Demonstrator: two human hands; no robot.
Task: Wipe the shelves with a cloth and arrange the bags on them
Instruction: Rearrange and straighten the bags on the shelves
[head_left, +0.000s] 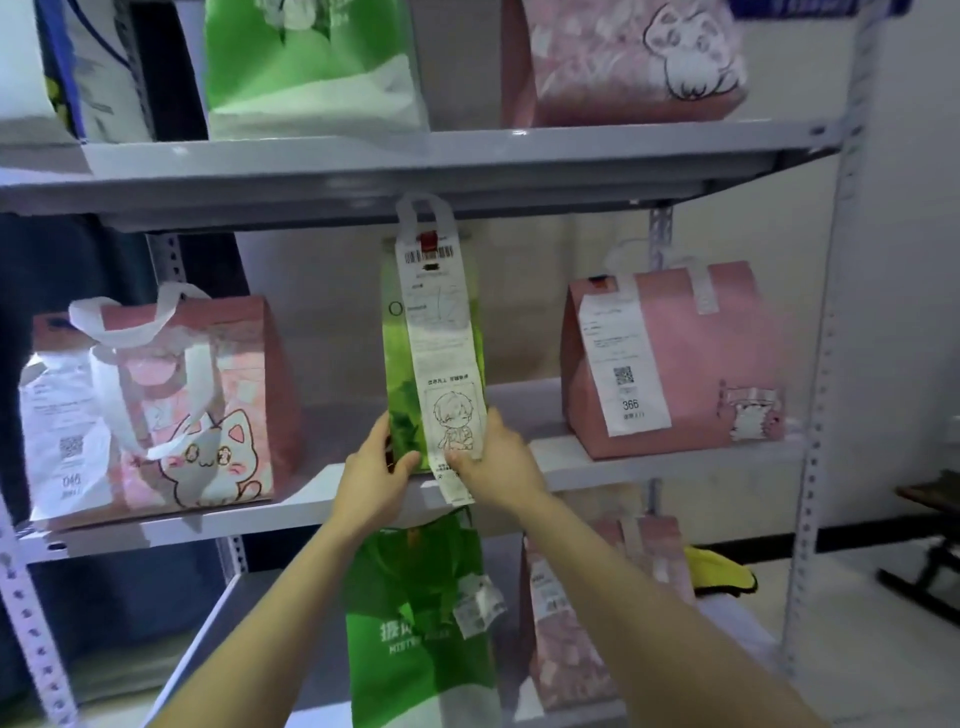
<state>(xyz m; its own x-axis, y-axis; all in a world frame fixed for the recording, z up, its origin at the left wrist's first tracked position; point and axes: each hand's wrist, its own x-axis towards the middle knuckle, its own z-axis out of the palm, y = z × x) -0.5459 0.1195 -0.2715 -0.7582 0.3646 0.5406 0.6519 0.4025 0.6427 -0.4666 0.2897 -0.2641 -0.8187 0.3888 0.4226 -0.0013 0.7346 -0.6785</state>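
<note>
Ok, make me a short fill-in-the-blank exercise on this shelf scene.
1. The left hand and right hand grip the base of a ____ bag.
2. The receipt on the pink bag to its right shows the number ____.
3. The cloth at lower right is ____.
Missing words: green; 366; yellow.

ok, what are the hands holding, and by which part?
Both grip the narrow green bag at its bottom end: left hand on the lower left side, right hand on the lower right, thumb on the long receipt hanging down it.
</note>
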